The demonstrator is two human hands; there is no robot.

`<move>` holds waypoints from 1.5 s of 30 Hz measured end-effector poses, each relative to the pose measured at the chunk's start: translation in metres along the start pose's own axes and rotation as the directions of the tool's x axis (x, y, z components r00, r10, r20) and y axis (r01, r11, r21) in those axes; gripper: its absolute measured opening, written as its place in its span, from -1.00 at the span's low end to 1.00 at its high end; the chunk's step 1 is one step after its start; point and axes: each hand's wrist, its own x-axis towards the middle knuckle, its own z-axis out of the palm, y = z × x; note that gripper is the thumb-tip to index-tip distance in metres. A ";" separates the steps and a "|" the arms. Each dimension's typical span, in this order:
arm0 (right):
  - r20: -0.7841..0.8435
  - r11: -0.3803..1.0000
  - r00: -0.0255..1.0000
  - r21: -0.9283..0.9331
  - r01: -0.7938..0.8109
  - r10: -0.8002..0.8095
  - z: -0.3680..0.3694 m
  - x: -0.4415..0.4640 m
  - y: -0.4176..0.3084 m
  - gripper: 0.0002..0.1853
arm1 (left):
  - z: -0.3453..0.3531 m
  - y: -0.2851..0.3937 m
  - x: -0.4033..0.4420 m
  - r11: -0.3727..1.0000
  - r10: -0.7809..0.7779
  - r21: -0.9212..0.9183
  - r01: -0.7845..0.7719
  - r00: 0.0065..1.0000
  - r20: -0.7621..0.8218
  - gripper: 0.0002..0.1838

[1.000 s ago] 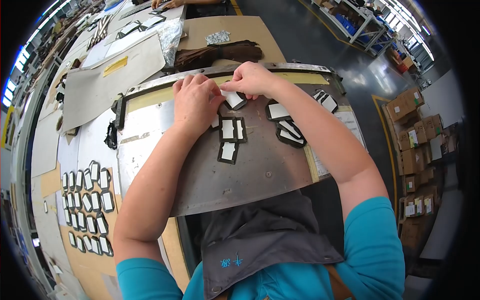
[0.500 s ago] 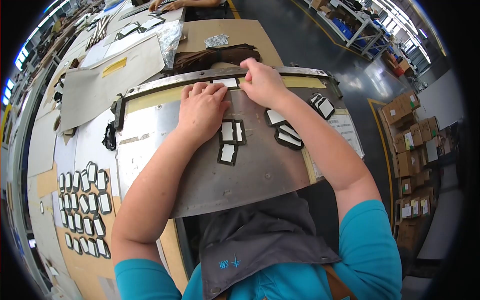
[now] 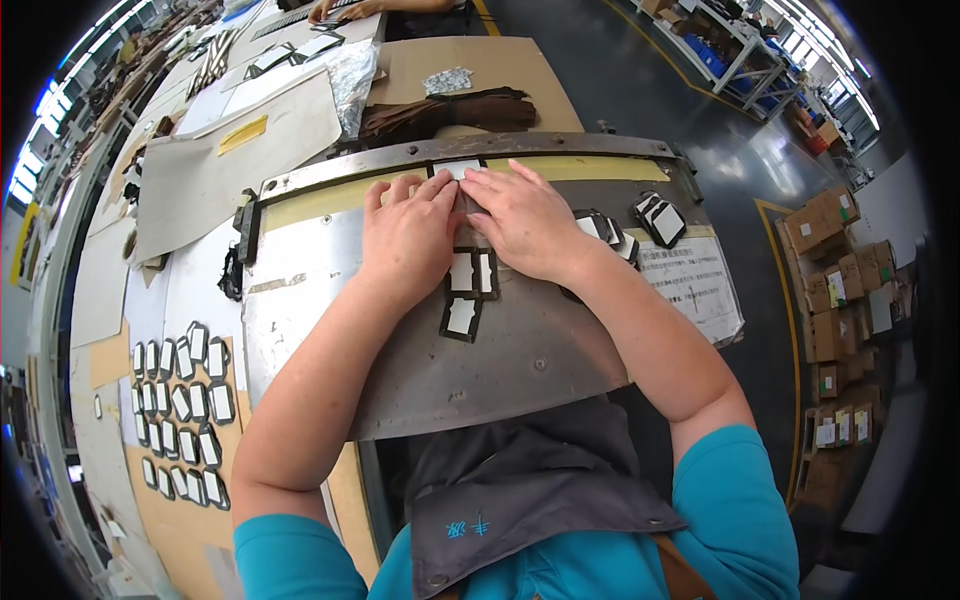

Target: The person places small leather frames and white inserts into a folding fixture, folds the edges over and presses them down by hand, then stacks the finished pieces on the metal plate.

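Note:
A white-faced piece with a dark border (image 3: pixel 457 167) lies against the metal bar at the back of the steel plate. My left hand (image 3: pixel 408 228) rests on the plate, fingers spread and slightly bent, its index fingertip on the piece's near left edge. From the other side my right hand (image 3: pixel 525 222) lies flat with fingers outstretched, its fingertips at the near right edge. Fingers partly cover the piece. Just below my hands, several dark-framed white pieces (image 3: pixel 462 315) touch one another. More pieces (image 3: pixel 607 232) lie partly under my right wrist.
The steel plate (image 3: pixel 480 385) carries a metal bar (image 3: pixel 330 168) along its back. A small stack (image 3: pixel 662 220) and a printed sheet (image 3: pixel 690 280) sit at right. Rows of similar pieces (image 3: pixel 180 400) cover the left table. Brown strips (image 3: pixel 450 113) lie behind. Another person's hands (image 3: pixel 345 10) show far back.
My right hand has come down from its raised, curled position and now lies flat beside my left. It now covers part of the pieces at right. My left hand stays nearly in place.

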 end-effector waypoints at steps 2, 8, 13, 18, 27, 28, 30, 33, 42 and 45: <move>-0.009 1.000 1.000 0.019 -0.001 0.002 0.002 -0.002 0.000 -0.55 | 0.003 0.000 -0.003 1.000 0.005 0.005 -0.005 1.000 0.003 -0.64; 0.002 1.000 1.000 0.022 -0.020 0.020 0.000 0.000 0.003 -0.56 | -0.003 0.003 -0.002 1.000 -0.014 -0.001 0.014 0.999 -0.030 -0.64; -0.024 0.999 1.000 0.036 -0.005 0.006 0.000 -0.001 0.004 -0.58 | 0.001 -0.003 -0.001 0.999 0.034 0.003 -0.034 0.999 -0.034 -0.66; -0.026 0.991 1.000 0.135 -0.014 0.017 -0.008 0.002 0.007 -0.67 | 0.007 -0.011 0.005 0.993 0.041 -0.106 -0.051 0.994 -0.102 -0.74; -0.080 0.942 0.987 0.317 -0.108 0.140 -0.005 0.006 0.018 -0.58 | 0.000 -0.008 0.008 0.952 0.147 -0.236 -0.194 0.968 -0.202 -0.82; -0.082 0.942 0.986 0.318 -0.111 0.144 -0.005 0.005 0.018 -0.58 | -0.002 -0.006 0.007 0.945 0.118 -0.285 -0.162 0.979 -0.167 -0.77; 0.070 0.802 0.985 0.573 -0.168 0.157 -0.011 0.005 0.015 -0.57 | -0.008 -0.001 0.007 0.934 0.089 -0.333 -0.129 0.987 -0.132 -0.72; 0.187 0.706 0.964 0.656 -0.266 0.189 -0.039 0.001 0.000 -0.59 | -0.017 0.003 0.006 0.944 0.124 -0.302 -0.135 0.991 -0.056 -0.62; 0.362 0.358 0.931 0.866 -0.350 0.035 -0.070 -0.004 0.025 -0.82 | -0.028 -0.003 0.008 0.030 0.080 -0.923 0.383 0.920 0.384 -0.78; 0.380 0.419 0.922 0.827 -0.376 0.077 -0.073 -0.003 0.023 -0.83 | -0.030 -0.001 0.008 0.043 0.104 -0.918 0.393 0.913 0.396 -0.80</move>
